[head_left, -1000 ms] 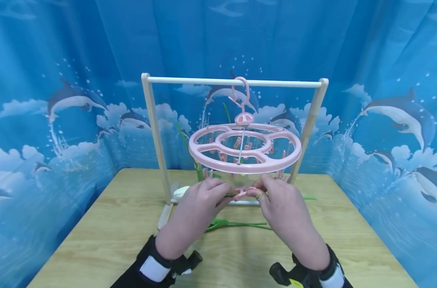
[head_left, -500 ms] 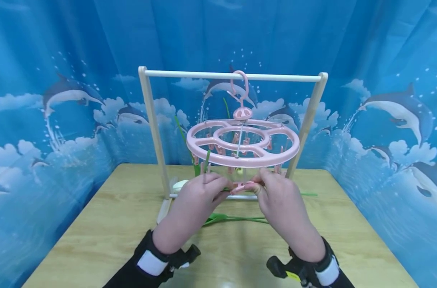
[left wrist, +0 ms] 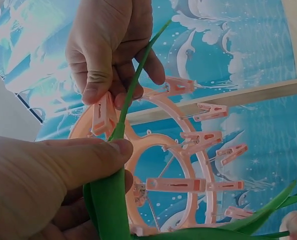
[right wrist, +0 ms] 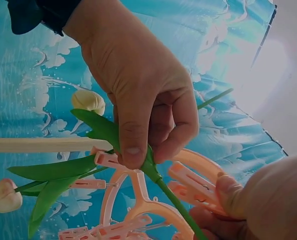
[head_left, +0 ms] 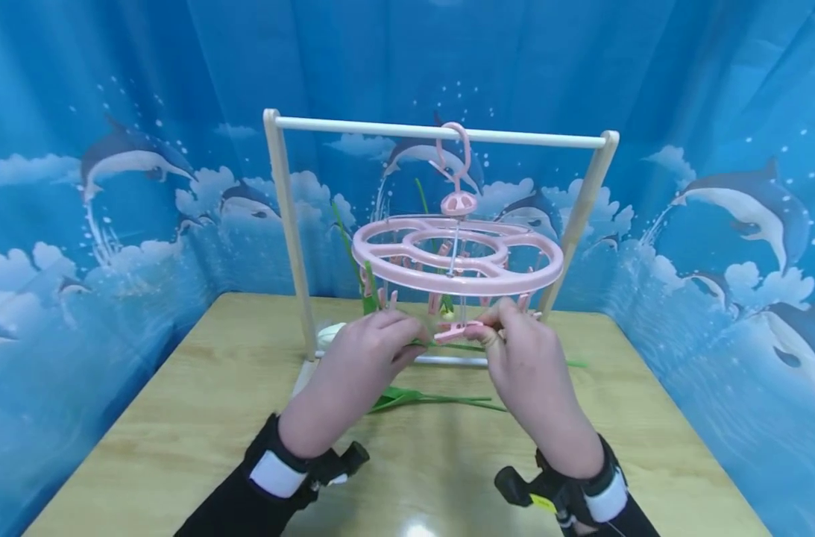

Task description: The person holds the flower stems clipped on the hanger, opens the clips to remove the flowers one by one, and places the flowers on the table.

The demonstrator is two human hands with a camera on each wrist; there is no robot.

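In the head view my left hand (head_left: 373,347) pinches the green stem of an artificial tulip. The left wrist view shows its thumb on the green leaf and stem (left wrist: 124,112). A little to the right, my right hand (head_left: 531,365) pinches a pink clothespin (head_left: 455,332) hanging from the pink round clip hanger (head_left: 457,282). That clothespin is beside the stem; whether they touch I cannot tell. In the right wrist view, the left hand (right wrist: 143,95) holds the stem near its leaves, with the right hand (right wrist: 268,202) at the clothespin. The held tulip's flower cannot be made out with certainty.
The hanger hooks over a white rail (head_left: 380,129) on a wooden stand (head_left: 288,224). Other clothespins (left wrist: 174,184) dangle under its ring. A green stem (head_left: 414,397) lies on the wooden table (head_left: 199,418). Off-white tulip heads (right wrist: 5,196) show behind. A dolphin-print curtain (head_left: 112,246) surrounds the table.
My left hand has drawn slightly left from the clothespin, widening the gap between the hands. My right hand keeps its pinch on the clothespin. The head view has shifted a little.
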